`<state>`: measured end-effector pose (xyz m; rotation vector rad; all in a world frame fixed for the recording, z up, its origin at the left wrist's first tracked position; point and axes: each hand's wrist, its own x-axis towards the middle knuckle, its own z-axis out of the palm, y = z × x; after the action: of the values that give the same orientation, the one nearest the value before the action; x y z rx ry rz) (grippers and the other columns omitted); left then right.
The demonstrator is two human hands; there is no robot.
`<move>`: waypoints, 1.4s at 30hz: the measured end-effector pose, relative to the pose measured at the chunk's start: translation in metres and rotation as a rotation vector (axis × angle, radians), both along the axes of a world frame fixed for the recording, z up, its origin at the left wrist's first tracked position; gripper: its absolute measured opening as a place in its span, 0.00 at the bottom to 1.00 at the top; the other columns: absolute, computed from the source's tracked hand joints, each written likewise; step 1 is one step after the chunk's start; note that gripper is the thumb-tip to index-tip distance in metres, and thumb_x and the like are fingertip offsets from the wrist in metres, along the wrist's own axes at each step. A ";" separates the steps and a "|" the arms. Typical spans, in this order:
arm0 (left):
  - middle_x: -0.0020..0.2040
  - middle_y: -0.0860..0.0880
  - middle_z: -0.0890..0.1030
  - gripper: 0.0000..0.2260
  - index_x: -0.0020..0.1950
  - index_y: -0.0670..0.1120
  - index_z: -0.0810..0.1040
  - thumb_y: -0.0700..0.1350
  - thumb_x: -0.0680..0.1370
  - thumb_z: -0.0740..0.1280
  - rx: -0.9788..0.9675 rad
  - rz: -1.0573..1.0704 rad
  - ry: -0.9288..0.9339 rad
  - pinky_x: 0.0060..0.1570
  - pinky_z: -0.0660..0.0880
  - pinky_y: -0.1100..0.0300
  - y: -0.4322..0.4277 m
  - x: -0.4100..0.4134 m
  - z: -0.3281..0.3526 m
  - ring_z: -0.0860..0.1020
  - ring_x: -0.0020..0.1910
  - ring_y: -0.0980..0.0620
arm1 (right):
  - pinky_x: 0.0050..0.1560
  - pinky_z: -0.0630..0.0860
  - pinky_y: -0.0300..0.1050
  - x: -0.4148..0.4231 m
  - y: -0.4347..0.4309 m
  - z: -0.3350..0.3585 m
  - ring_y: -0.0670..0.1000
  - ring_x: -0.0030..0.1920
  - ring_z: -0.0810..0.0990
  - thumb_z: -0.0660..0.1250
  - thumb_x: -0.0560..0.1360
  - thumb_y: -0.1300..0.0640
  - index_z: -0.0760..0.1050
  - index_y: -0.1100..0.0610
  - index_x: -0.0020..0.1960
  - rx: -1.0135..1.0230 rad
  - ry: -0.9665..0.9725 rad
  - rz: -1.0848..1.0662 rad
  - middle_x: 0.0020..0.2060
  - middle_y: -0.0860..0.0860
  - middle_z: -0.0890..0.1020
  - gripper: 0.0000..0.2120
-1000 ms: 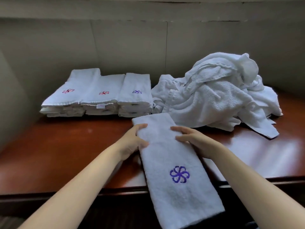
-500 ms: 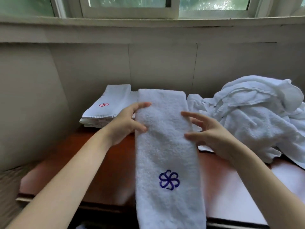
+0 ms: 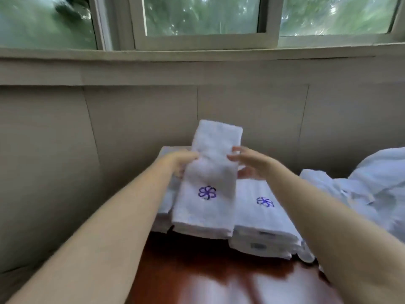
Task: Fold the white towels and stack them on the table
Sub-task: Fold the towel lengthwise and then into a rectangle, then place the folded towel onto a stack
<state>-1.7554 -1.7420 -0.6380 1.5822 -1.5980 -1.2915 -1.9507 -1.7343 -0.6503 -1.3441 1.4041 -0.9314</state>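
I hold a folded white towel (image 3: 208, 178) with a purple flower mark up between both hands, its far end raised toward the wall. My left hand (image 3: 182, 161) grips its left edge. My right hand (image 3: 249, 164) holds its right edge, thumb on top and fingers beneath. The towel hangs over stacks of folded white towels on the brown table (image 3: 208, 279). One stack (image 3: 263, 229) with a purple flower lies just to its right. Another stack (image 3: 164, 207) is mostly hidden behind the towel and my left forearm.
A loose heap of unfolded white towels (image 3: 372, 189) fills the right side of the table. A beige panelled wall (image 3: 131, 128) rises directly behind the stacks and along the left. A window (image 3: 201, 18) sits above the sill.
The folded towel has been lifted off the table's front edge and carried forward over the folded stacks. The view has tilted up toward the window.
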 end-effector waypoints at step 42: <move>0.76 0.46 0.58 0.22 0.74 0.48 0.60 0.54 0.82 0.53 -0.657 -0.088 -0.935 0.70 0.59 0.47 0.148 -0.061 -0.102 0.57 0.75 0.46 | 0.65 0.62 0.39 -0.120 0.222 -0.062 0.48 0.70 0.66 0.60 0.80 0.53 0.66 0.53 0.72 -0.187 0.776 -0.114 0.72 0.50 0.67 0.21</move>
<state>-1.8168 -1.5936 -0.7400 1.7363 -2.3031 0.0878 -2.0711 -1.5125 -0.7123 -1.8989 2.0213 -0.6360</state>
